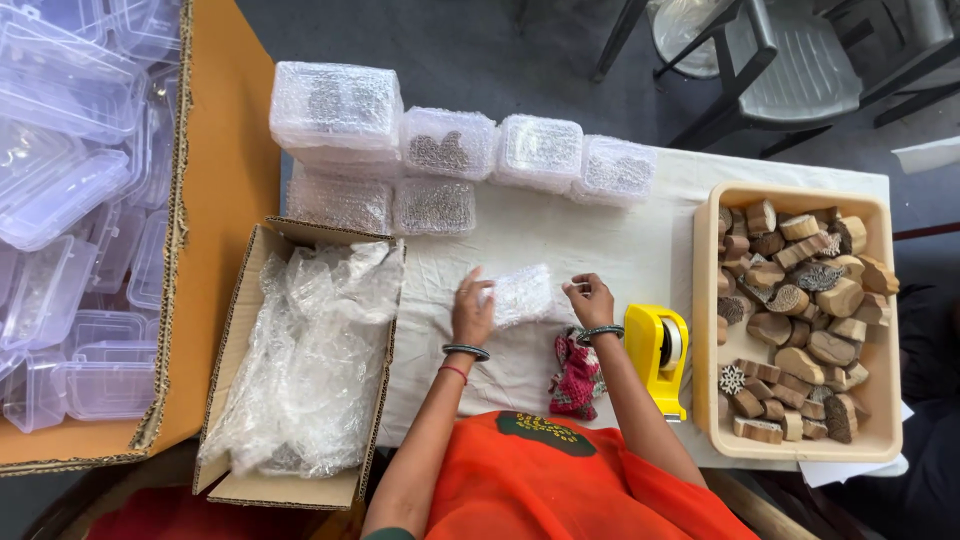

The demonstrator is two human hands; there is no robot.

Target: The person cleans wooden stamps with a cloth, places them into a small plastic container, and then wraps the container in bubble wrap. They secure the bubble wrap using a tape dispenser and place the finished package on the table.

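Yellow tape dispenser [657,358] near, left hand [471,312] gripping bubble-wrapped box [520,294], right hand [590,299] pinched shut.

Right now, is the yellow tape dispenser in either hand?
No, the yellow tape dispenser stands on the table beside the right hand, untouched; both hands are at the bubble-wrapped piece.

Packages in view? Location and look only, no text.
Wrapped piece: between left hand and right hand, clear bubble wrap.
Wrapped boxes: table's far edge, clear, some stacked.
Cardboard box: left, holds bubble wrap.
Large carton: far left, empty clear boxes.
Beige tub: right, wooden blocks.
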